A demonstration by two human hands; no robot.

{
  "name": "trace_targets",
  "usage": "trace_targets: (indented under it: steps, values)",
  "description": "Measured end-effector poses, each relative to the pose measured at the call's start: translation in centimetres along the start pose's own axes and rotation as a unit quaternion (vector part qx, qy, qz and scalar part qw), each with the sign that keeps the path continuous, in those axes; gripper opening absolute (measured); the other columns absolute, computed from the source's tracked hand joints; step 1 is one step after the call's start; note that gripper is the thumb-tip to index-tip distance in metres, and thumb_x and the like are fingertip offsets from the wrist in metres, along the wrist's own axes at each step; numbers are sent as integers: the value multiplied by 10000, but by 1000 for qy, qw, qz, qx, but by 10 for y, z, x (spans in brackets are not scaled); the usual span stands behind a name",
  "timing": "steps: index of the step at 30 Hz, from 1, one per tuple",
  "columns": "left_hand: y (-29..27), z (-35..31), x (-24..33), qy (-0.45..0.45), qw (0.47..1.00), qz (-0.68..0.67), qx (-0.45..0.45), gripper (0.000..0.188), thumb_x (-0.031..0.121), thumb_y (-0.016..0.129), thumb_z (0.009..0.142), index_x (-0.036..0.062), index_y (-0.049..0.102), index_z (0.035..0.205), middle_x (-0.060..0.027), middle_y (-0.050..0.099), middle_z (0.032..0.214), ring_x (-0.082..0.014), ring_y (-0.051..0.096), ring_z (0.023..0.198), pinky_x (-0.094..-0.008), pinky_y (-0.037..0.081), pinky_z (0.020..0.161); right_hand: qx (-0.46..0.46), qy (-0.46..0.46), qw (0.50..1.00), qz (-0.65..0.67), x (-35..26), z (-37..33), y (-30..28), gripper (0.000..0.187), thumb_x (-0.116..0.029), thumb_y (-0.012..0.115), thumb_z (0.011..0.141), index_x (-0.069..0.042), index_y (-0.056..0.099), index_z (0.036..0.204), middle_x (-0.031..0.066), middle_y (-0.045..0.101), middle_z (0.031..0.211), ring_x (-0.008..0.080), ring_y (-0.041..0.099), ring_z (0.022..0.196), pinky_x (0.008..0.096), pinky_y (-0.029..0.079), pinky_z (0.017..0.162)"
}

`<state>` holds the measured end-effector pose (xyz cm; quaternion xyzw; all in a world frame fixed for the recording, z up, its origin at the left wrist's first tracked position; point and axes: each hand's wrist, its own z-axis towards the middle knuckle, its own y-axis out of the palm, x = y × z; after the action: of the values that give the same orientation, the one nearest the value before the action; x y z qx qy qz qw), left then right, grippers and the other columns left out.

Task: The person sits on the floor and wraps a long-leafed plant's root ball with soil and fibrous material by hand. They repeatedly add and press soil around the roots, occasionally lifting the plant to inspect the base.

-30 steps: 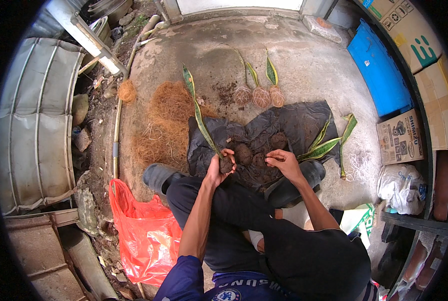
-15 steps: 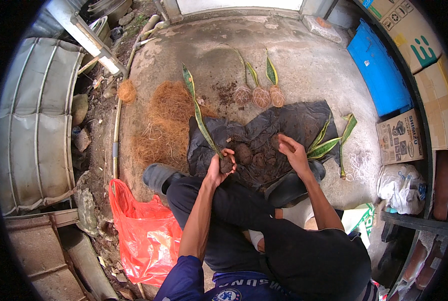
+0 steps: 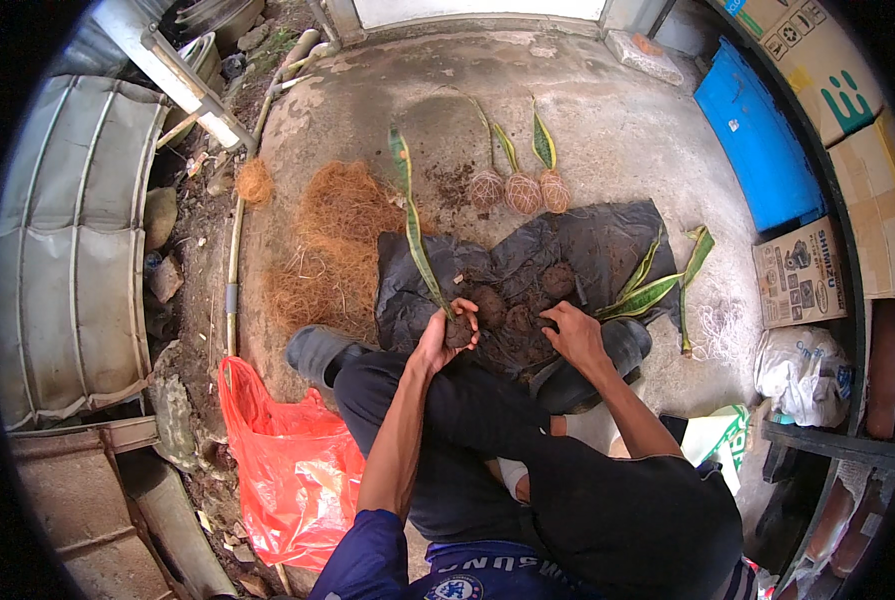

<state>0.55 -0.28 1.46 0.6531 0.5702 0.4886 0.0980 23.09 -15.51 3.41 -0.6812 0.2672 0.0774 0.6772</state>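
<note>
Left hand [image 3: 433, 343]: fingers clamped around dark-brown round soil ball [image 3: 458, 333], long green yellow-edged leaf [image 3: 414, 222] rising from it, at near-left of crumpled black plastic sheet [image 3: 607, 232]. Right hand [image 3: 579, 340]: over sheet, near round dark-brown soil lump [image 3: 558, 280]; fingers curled, can't tell if they're pinching anything.

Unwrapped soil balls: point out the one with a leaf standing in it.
The soil ball in the left hand: a long, yellow-edged leaf rises from it, while the unwrapped balls on the black sheet have none.
</note>
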Motion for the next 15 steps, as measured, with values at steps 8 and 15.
trace_targets:
  steps: [8, 15]
  values:
    - [-3, 3, -3, 0, 1000, 8, -28, 227, 198, 354, 968, 55, 528, 943, -98, 571, 731, -216, 567, 613, -326, 464, 525, -69, 165, 909, 375, 8, 13, -9, 291, -183, 639, 913, -34, 640, 1163, 75, 655, 979, 182, 656, 863, 327, 550, 762]
    - [-3, 1, -3, 25, 998, -7, -56, 217, 198, 376, 949, 46, 531, 943, -105, 566, 716, -224, 542, 557, -334, 447, 501, -147, 198, 667, 703, -6, 10, -10, 375, -186, 563, 975, 54, 526, 1261, 129, 605, 1174, 219, 620, 1024, 338, 529, 893]
